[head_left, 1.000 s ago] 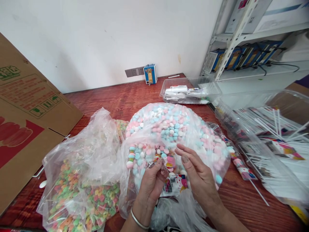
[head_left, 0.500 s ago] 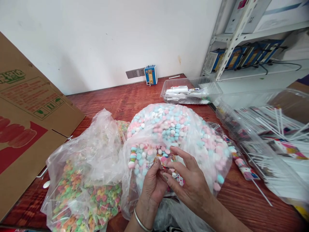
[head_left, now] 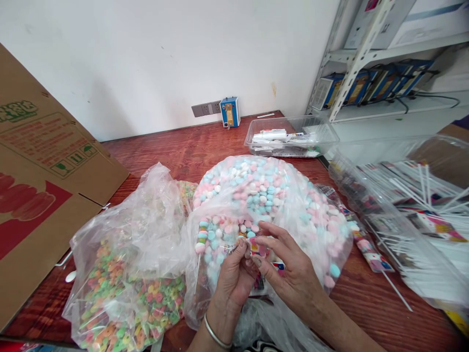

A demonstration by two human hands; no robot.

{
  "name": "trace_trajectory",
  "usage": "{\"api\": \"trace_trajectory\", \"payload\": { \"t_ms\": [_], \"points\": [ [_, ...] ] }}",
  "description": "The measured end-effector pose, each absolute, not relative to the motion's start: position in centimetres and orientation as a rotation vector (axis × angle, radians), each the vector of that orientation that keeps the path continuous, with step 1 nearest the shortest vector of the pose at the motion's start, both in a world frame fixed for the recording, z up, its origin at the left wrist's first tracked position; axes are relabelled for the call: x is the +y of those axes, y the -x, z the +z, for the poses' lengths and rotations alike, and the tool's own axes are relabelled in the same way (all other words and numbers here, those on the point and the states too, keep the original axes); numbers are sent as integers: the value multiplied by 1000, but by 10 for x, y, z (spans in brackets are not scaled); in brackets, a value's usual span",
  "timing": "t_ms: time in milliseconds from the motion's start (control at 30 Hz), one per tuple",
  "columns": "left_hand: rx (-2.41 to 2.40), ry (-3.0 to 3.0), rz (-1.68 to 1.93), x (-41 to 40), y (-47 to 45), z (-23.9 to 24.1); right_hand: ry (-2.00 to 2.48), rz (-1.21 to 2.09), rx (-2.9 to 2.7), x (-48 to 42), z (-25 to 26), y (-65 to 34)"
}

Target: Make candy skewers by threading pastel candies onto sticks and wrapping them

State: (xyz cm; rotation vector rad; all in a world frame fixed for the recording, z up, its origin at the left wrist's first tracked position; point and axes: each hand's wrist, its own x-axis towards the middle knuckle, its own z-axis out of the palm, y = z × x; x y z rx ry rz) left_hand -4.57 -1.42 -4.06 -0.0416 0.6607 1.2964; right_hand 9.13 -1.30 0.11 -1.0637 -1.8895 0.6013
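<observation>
A small printed plastic wrapper [head_left: 258, 247], pink and white, is between my two hands over a bag of candies. My left hand [head_left: 234, 281] is closed, its thumb and fingertips pinching the wrapper's left side. My right hand [head_left: 291, 269] curves in from the right with thumb and fingers on the wrapper's other side. Below them, partly hidden, lies more colourful printed packaging [head_left: 279, 267]. Left of my hands, a stick strung with candies [head_left: 202, 235] lies on the clear bag [head_left: 309, 215] of pink, blue and white candies.
To the left sits a clear bag of small ring candies [head_left: 157, 300], beside a cardboard box [head_left: 47, 171]. On the right are a wrapped candy stick [head_left: 370, 249] and a plastic bin of white sticks [head_left: 428, 190]. A clear tray [head_left: 293, 149] and a blue device [head_left: 230, 112] stand behind.
The wrapper has turned between my fingers, showing more of its pink print. My right fingers have shifted slightly on it; my left hand stays nearly in place.
</observation>
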Motion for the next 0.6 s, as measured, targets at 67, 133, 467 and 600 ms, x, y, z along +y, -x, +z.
{"api": "trace_trajectory", "payload": {
  "t_ms": [67, 133, 467, 600],
  "points": [
    [603, 118, 1273, -13, 47, -42, 1047, 615, -1877, -13, 4, -92],
    [563, 166, 1251, -13, 48, -42, 1024, 595, -1886, -14, 6, -92],
    [479, 164, 1268, -16, 53, -27, 966, 608, -1740, -17, 16, -98],
    [415, -8, 1485, -27, 91, 6, 1118, 812, -1720, -6, 22, -91]
  ]
}}
